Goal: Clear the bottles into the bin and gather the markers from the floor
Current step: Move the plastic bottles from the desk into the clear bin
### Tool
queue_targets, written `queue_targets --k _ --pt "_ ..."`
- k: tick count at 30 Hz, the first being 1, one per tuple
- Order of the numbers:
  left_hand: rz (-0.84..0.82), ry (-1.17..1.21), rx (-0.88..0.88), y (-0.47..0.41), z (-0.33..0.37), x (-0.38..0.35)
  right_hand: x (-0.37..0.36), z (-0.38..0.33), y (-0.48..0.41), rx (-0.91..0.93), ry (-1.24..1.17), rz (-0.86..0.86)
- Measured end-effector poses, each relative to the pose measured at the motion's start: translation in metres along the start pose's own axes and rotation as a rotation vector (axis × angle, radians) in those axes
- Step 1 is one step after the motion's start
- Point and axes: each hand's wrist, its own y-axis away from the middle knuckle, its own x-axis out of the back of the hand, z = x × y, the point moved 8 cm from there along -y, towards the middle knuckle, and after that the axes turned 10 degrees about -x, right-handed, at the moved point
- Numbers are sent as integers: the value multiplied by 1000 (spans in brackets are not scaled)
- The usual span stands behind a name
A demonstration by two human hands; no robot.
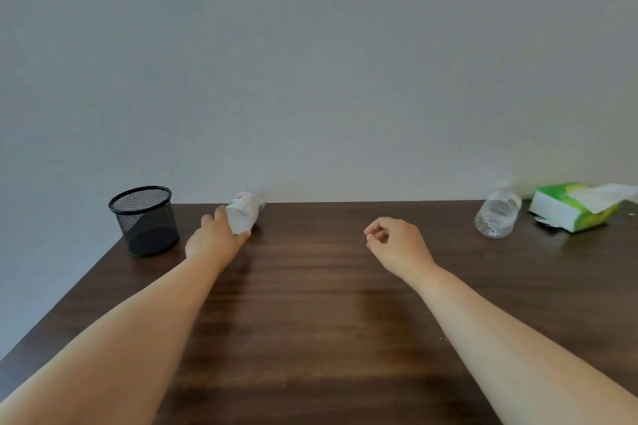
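Gripping clear bottle (243, 214) with left hand (214, 240), fingers wrapped round it, near mesh bin (145, 221) (bottle blurred). Holding right hand (397, 245) over table (310, 321), fingers loosely curled, empty.

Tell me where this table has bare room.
The table is bare in the middle, between the left hand gripping a bottle and the empty right hand. Crowded: far right, a second bottle beside the tissue pack; far left, the mesh holder.
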Motion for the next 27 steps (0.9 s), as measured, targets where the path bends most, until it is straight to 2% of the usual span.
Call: queue_targets --k 4,8,11,17,21,27 --pt "169 154 -125 8 54 10 13 22 -8 -29 -2 10" --pt "168 301 -361 17 147 0 38 50 -13 -61 -26 55" --pt "143 408 -470 23 211 -18 63 73 -15 -93 -34 116" --pt "77 521 -534 28 288 -59 106 120 -27 -170 23 199" --pt "33 542 -552 25 312 -82 120 145 -46 -204 182 256" --pt "16 546 -530 11 324 -97 112 180 -78 -354 283 186"
